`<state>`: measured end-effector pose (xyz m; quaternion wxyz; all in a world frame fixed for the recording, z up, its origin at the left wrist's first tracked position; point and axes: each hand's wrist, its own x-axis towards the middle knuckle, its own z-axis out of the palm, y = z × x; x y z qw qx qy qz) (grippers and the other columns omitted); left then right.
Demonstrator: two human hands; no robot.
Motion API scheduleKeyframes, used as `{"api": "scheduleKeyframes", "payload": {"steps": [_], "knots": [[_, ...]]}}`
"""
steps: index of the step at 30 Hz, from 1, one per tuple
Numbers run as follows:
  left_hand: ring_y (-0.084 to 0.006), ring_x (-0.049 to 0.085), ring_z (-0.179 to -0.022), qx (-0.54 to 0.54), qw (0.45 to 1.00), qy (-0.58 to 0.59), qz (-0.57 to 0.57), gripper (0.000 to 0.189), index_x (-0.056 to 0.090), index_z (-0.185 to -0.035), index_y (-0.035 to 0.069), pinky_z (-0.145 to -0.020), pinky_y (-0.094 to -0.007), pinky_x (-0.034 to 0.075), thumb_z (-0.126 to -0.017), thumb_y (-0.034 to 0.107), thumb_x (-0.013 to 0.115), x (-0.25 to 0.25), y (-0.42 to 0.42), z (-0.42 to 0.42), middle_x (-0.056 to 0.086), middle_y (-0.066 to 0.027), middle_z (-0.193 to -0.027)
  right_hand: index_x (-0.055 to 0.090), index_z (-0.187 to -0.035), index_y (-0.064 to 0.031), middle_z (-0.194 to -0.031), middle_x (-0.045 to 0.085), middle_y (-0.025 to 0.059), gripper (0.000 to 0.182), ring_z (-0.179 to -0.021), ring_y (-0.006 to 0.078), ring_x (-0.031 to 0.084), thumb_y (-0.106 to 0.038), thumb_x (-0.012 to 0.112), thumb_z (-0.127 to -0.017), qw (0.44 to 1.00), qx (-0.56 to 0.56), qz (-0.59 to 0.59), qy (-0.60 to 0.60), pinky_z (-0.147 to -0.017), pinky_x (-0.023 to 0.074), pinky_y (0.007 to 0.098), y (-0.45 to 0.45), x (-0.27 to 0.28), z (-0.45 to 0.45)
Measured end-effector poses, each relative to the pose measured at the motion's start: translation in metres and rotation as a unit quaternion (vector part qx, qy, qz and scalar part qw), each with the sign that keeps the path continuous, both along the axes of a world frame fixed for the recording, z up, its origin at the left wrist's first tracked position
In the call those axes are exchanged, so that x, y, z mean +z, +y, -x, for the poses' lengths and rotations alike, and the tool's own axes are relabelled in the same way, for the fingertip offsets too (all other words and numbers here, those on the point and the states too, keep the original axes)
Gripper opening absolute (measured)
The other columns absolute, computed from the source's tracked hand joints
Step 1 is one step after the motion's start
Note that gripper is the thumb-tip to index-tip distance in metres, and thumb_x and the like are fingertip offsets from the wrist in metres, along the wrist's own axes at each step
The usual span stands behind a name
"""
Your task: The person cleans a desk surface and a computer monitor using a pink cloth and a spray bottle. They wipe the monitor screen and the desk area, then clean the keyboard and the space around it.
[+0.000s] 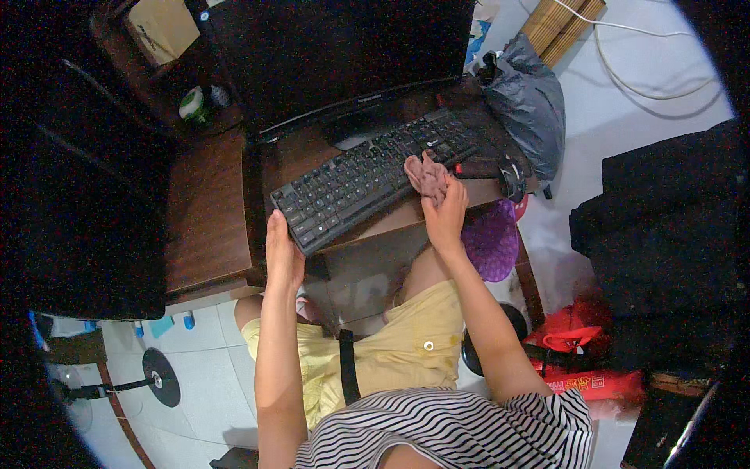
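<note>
A black computer keyboard (351, 182) is tilted across the front of a dark brown wooden desk (205, 205). Its left end rests in my left hand (282, 249), thumb at the edge and fingers underneath. My right hand (448, 220) grips a crumpled dusty-pink cloth (428, 179) at the keyboard's near edge, toward its right part. Whether the cloth presses on the keys is hard to tell. To the right of the keyboard, a black computer mouse (512, 179) lies by the desk's edge.
Behind the keyboard stands a dark monitor (345, 53). A grey plastic bag (527, 105) sits at the desk's right side. Below that edge shows a purple textured item (495, 246). Red bags (571, 334) lie farther right. A small green-and-white object (193, 108) and a cardboard box (161, 29) are at the left.
</note>
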<state>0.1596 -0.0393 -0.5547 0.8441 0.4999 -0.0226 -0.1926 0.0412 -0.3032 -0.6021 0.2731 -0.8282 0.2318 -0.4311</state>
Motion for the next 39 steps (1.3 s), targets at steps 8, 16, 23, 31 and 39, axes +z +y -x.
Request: {"api": "scheduleKeyframes", "payload": {"steps": [8,16,23,31,39], "knots": [[-0.0153,0.058,-0.101,0.04,0.996,-0.073,-0.021,0.043,0.049,-0.124,0.003,-0.089,-0.0304,0.047,-0.101,0.039,0.043,0.034,-0.009,0.006,0.058,-0.006,-0.114,0.044,-0.123,0.0023,-0.115,0.055,0.015,0.043,-0.107,0.0231,0.055,-0.006,0.059,-0.083,0.981,-0.004,-0.164,-0.107,-0.093,0.0433,0.0332,-0.007,-0.022,-0.005],[-0.0156,0.06,-0.091,0.087,0.993,-0.074,-0.036,0.034,0.059,-0.11,0.005,-0.081,-0.0317,0.048,-0.101,0.034,0.045,0.066,-0.013,0.016,0.063,-0.0044,-0.102,0.047,-0.12,0.0009,-0.116,0.057,0.0175,0.043,-0.108,0.0281,0.055,-0.01,0.063,-0.081,0.975,0.004,-0.218,-0.053,-0.095,0.0425,0.038,-0.026,-0.019,0.031],[-0.0165,0.062,-0.088,0.107,0.99,-0.087,-0.035,0.033,0.061,-0.109,0.007,-0.078,-0.0333,0.05,-0.098,0.036,0.051,0.057,0.006,0.024,0.065,-0.004,-0.102,0.04,-0.135,0.0036,-0.132,0.052,0.0108,0.047,-0.115,0.0163,0.055,-0.003,0.049,-0.09,0.889,0.138,-0.418,-0.127,-0.09,0.0458,0.0227,-0.055,-0.014,0.041],[-0.015,0.063,-0.087,0.13,0.991,-0.001,-0.035,0.03,0.064,-0.109,0.009,-0.071,-0.0316,0.051,-0.093,0.034,0.06,0.023,0.006,-0.008,0.068,-0.0026,-0.099,0.036,-0.137,-0.0014,-0.125,0.054,0.0104,0.06,-0.112,0.0211,0.055,-0.006,0.054,-0.08,0.784,0.267,-0.534,-0.172,-0.093,0.0461,0.0304,-0.058,0.012,0.016],[-0.015,0.064,-0.088,0.095,0.994,0.045,-0.014,0.021,0.063,-0.103,0.007,-0.072,-0.0306,0.052,-0.094,0.026,0.059,0.007,0.047,-0.053,0.068,-0.0034,-0.098,0.044,-0.128,-0.0007,-0.115,0.057,0.0097,0.052,-0.103,0.019,0.057,-0.01,0.057,-0.078,0.777,0.345,-0.507,-0.141,-0.089,0.0463,0.0286,-0.048,0.037,0.002]]}}
